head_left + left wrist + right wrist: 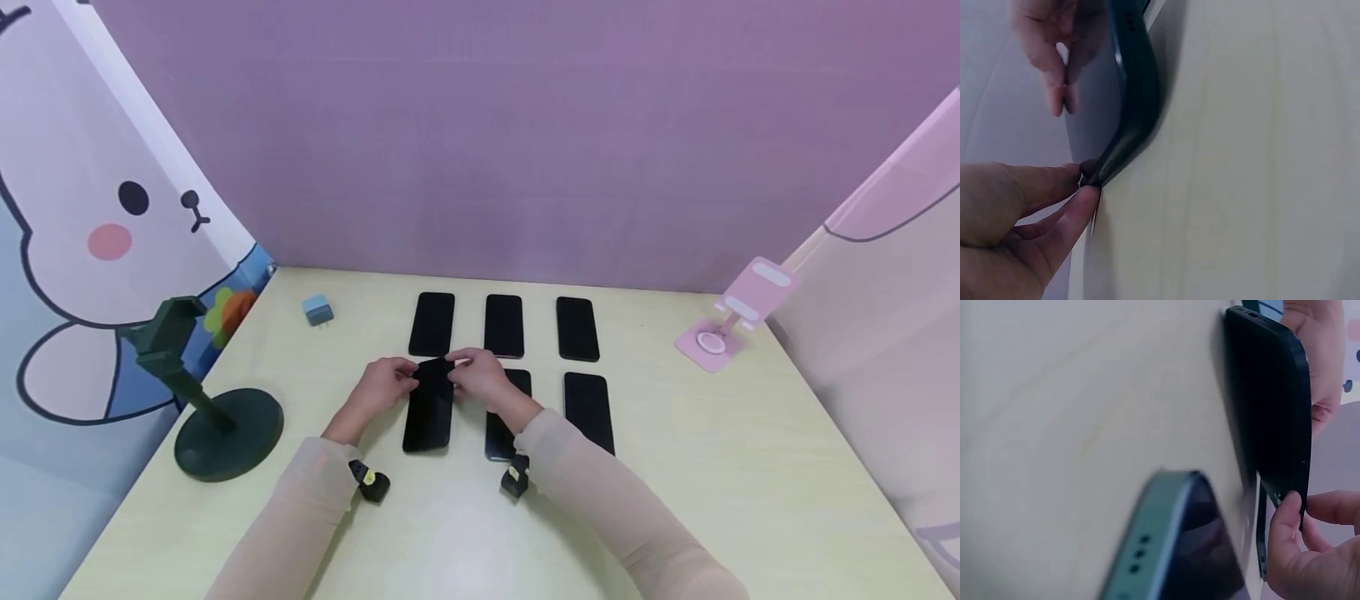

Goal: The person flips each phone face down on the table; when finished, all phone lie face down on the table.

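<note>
A black smartphone [429, 408] at the front left of a phone group is held by its far corners. Its far end is raised off the table, as the right wrist view shows. My left hand [381, 388] pinches the far left corner between thumb and fingers. At the far right corner, the thumb and fingers of my right hand [483, 382] pinch the edge. Beside it lies a teal-edged phone [1154, 537], partly under my right wrist in the head view. Another phone [588, 408] lies farther right. Behind stand three more in a row: left [432, 323], middle [504, 327], right [577, 329].
A dark green stand with a round base [228, 435] is on the left of the pale table [750, 467]. A blue charger plug [318, 310] lies at the back left. At the back right is a pink phone stand [756, 292]. Purple cloth [525, 150] hangs behind.
</note>
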Available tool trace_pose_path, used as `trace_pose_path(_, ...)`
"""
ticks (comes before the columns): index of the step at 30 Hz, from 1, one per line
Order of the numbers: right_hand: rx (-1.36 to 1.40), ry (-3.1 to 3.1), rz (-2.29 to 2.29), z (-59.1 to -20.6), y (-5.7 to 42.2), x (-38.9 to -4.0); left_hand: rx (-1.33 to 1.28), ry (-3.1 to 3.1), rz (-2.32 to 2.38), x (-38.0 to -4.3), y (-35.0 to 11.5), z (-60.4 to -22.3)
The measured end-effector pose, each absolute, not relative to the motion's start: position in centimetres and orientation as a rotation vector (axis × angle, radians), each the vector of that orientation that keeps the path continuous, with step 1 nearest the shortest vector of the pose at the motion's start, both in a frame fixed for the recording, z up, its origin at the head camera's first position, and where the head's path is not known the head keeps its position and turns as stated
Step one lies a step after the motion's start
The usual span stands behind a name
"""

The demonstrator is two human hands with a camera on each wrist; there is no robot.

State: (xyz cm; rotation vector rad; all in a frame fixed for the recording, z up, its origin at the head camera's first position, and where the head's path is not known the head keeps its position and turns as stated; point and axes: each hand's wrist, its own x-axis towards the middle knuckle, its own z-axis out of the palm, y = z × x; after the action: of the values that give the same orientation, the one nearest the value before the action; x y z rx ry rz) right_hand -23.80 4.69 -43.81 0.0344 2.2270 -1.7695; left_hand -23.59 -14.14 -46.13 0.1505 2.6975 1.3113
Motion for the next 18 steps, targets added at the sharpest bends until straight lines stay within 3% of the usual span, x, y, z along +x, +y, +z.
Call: trace_pose_path(18,0.045,2.032,-2.034,-42.9,4.9,-23.9,0.232,2.748,1.373,-22.9,-12.1,-45.3)
